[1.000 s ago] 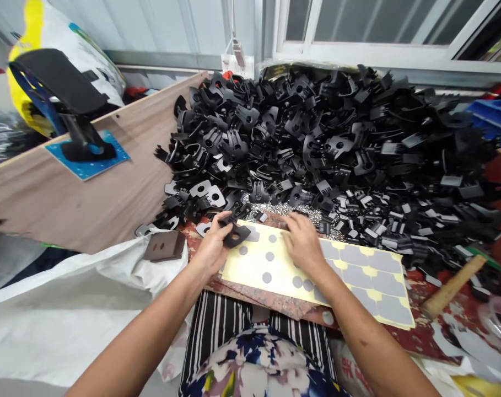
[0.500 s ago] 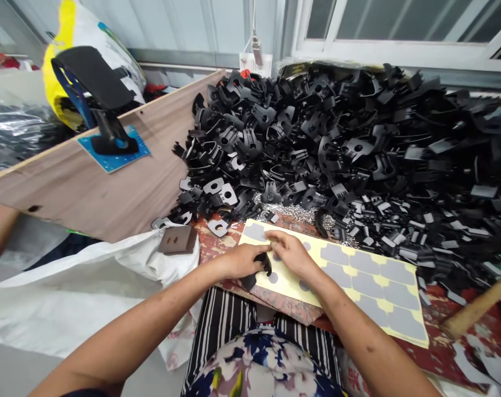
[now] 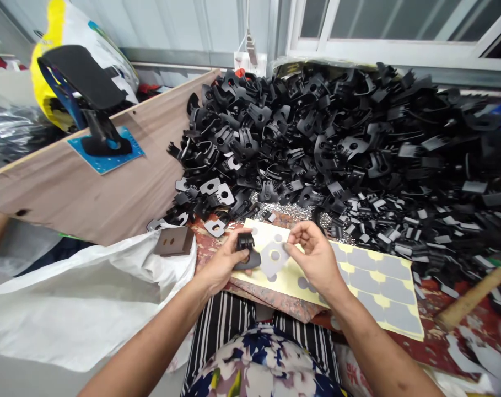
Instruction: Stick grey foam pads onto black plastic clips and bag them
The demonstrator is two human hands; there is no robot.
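My left hand (image 3: 222, 266) grips a black plastic clip part (image 3: 247, 255) above the left end of a yellow backing sheet (image 3: 289, 285). Between finger and thumb, my right hand (image 3: 315, 252) pinches a grey sticker (image 3: 274, 258) with a round hole in it. The sticker hangs close to the clip part's right side; whether they touch I cannot tell. Rows of grey stickers still cover the sheet's right half, while small grey discs dot its left half.
Black plastic parts (image 3: 300, 127) lie heaped behind the sheet, with small black-and-grey pieces at the right. A brown block (image 3: 174, 241) rests on white sacking (image 3: 109, 292) at the left. A wooden handle (image 3: 471, 298) lies at the right; a wooden board (image 3: 126, 187) slopes at the left.
My right hand has lifted a grey sticker off the sheet and moved right with it. My left hand has turned the black clip part upward and shifted it slightly left.
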